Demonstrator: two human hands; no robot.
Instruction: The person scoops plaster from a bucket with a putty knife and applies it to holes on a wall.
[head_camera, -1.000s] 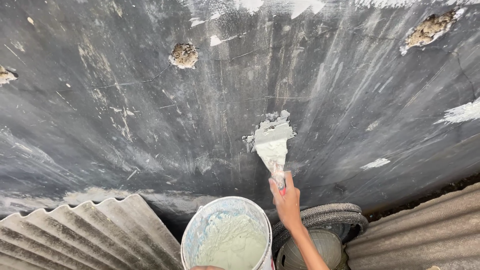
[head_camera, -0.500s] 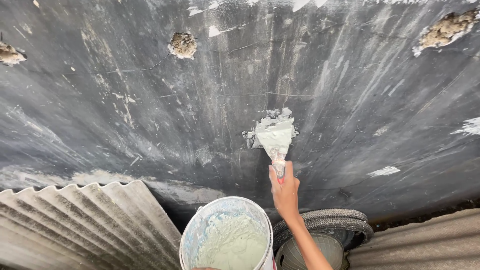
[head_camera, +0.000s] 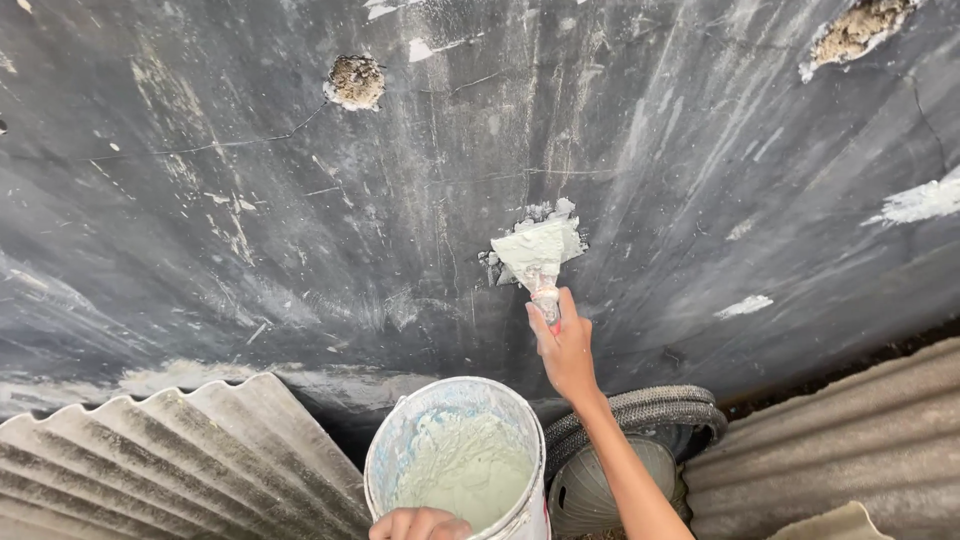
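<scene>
My right hand grips the knife flat on the wall mid-way up, my left fingers hold the bucket rim, and wet putty may drop if I tilt.

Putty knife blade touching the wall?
Touching. Head view: the putty knife blade lies flat on the dark wall, paste smeared around its edges.
</scene>
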